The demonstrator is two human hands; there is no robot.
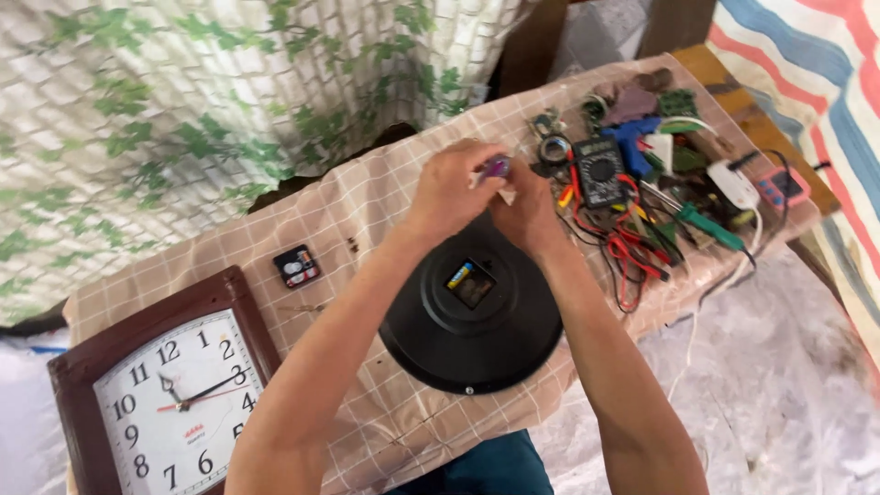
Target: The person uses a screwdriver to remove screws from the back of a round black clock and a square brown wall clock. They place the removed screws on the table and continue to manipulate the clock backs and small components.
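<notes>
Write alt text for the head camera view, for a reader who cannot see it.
Two bare hands, left hand and right hand, meet over a round black clock back, pinching a small purple object. They work on a checked-cloth table, with a brown square-framed wall clock on the left and a black multimeter among tangled tools on the right.

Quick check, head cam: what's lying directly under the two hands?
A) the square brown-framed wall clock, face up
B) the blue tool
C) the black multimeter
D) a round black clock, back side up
D: the round black clock lies back up with a battery in its central movement, just below the left hand and right hand; the brown-framed wall clock sits apart at the table's near-left end.
</notes>
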